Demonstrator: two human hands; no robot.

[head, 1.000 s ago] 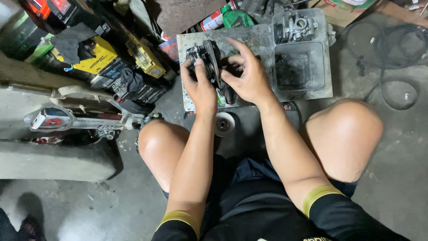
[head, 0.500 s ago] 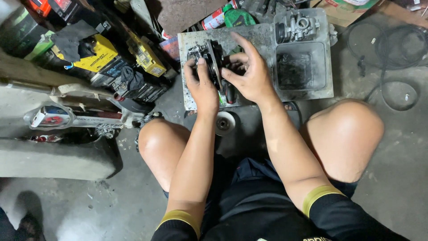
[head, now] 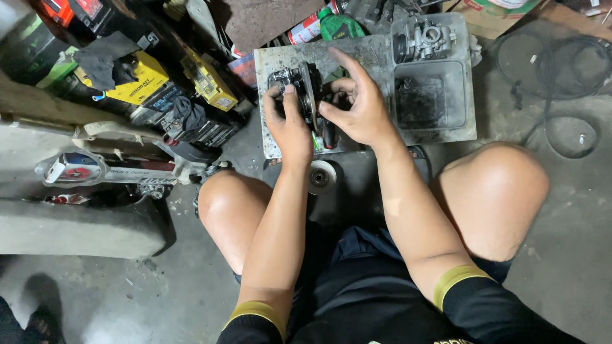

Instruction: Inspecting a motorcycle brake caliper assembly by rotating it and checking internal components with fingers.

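Both hands grip a greasy metal engine part (head: 305, 95) on the grey tray (head: 370, 54).

The left hand (head: 290, 124) and right hand (head: 360, 108) are closed around its sides (it looks heavy, rigid and oily); holding the solid outer edges seems safest.

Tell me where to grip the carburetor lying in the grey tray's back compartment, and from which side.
Grip the carburetor across its blocky metal body from above, judging by its pose: it lies open to the top, while the tray walls crowd its sides. Small fittings stick out, so keep fingers off them.
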